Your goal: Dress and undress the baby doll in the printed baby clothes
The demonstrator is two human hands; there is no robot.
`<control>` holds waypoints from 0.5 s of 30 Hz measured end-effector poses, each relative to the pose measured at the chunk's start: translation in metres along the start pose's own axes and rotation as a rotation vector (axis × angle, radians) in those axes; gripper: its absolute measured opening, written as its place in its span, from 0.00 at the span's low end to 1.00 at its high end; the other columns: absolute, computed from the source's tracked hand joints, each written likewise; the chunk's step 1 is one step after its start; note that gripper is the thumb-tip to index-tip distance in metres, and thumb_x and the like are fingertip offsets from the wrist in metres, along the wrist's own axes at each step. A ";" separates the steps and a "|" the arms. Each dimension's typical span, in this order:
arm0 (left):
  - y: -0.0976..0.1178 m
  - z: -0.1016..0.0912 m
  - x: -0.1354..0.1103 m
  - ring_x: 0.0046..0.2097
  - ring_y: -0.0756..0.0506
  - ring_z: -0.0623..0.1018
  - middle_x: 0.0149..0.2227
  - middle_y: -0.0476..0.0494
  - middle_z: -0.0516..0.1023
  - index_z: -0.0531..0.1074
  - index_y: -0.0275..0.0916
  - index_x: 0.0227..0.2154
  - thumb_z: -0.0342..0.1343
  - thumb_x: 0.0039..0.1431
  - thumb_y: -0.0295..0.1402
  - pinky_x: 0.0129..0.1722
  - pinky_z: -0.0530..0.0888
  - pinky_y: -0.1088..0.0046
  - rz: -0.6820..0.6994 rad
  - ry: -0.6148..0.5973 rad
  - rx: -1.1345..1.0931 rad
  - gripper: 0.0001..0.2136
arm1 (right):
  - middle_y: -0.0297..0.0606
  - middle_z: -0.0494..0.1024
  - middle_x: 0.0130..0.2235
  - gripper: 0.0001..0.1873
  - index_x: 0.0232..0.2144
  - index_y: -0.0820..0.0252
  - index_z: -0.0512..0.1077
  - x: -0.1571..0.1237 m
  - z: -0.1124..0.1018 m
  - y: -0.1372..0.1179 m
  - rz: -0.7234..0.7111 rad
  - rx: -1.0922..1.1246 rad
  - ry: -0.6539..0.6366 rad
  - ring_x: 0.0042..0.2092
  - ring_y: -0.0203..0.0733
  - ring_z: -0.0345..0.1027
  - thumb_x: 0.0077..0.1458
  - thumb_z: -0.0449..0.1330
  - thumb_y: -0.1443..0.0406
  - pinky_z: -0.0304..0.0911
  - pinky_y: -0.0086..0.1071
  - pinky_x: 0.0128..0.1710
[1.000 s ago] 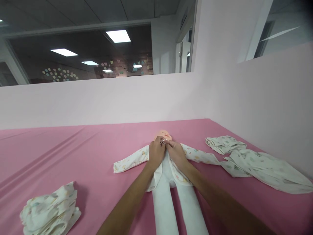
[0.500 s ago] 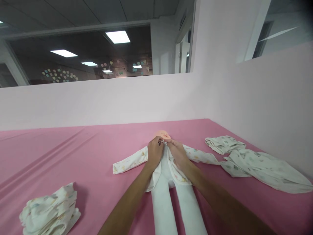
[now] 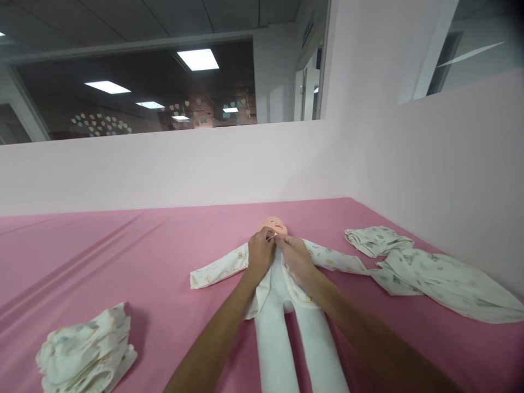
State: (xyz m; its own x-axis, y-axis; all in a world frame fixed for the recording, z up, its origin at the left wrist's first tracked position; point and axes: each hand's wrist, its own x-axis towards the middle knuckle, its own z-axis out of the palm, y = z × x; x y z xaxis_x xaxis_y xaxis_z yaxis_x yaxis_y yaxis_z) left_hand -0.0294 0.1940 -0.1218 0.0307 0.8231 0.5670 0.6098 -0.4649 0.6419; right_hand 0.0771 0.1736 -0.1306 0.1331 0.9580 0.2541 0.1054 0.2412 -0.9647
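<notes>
A baby doll (image 3: 273, 222) lies on its back, its head toward the wall and its white legs toward me. It wears a white printed baby jacket (image 3: 223, 267), open down the front, with both sleeves spread sideways. At the neckline, just below the doll's chin, my left hand (image 3: 261, 252) pinches the jacket's edge. My right hand (image 3: 295, 254) pinches the neckline close beside it, and the fingertips nearly meet. Whether a tie or a snap lies between the fingers is too small to make out.
A pink sheet (image 3: 172, 305) covers the surface. A folded printed cloth (image 3: 88, 349) lies at the front left. Crumpled printed baby clothes (image 3: 442, 275) lie on the right, touching the jacket's sleeve end. White walls (image 3: 164, 174) with windows stand behind and to the right.
Both hands stay at the neckline, with only slight finger movement. The whole view has shifted a little; the doll and cloths lie as before.
</notes>
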 end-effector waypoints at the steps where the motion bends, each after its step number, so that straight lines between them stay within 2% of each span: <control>1: 0.000 0.000 0.000 0.38 0.47 0.77 0.36 0.47 0.80 0.73 0.41 0.35 0.52 0.54 0.24 0.37 0.68 0.74 -0.003 -0.001 0.001 0.09 | 0.34 0.77 0.27 0.14 0.30 0.57 0.77 -0.002 0.001 -0.001 0.007 -0.018 -0.003 0.32 0.42 0.70 0.50 0.55 0.57 0.63 0.32 0.33; 7: -0.002 0.000 0.000 0.38 0.47 0.77 0.36 0.47 0.80 0.73 0.42 0.35 0.53 0.54 0.26 0.36 0.68 0.74 -0.003 -0.007 0.009 0.08 | 0.33 0.78 0.29 0.15 0.31 0.54 0.77 -0.011 0.005 -0.008 -0.025 -0.117 0.010 0.35 0.42 0.69 0.49 0.51 0.61 0.63 0.32 0.38; 15: -0.002 0.000 0.000 0.39 0.47 0.78 0.36 0.48 0.81 0.74 0.43 0.35 0.52 0.56 0.30 0.38 0.69 0.73 -0.032 -0.028 -0.071 0.07 | 0.33 0.79 0.39 0.17 0.37 0.52 0.76 -0.015 0.006 -0.012 -0.060 -0.164 0.036 0.42 0.42 0.70 0.50 0.49 0.63 0.62 0.34 0.44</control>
State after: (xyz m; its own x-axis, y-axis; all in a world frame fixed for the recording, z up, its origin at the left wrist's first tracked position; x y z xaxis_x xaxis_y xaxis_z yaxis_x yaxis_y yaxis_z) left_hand -0.0306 0.1956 -0.1230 0.0351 0.8461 0.5319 0.5534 -0.4596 0.6946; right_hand 0.0682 0.1568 -0.1235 0.1561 0.9358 0.3161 0.2731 0.2667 -0.9243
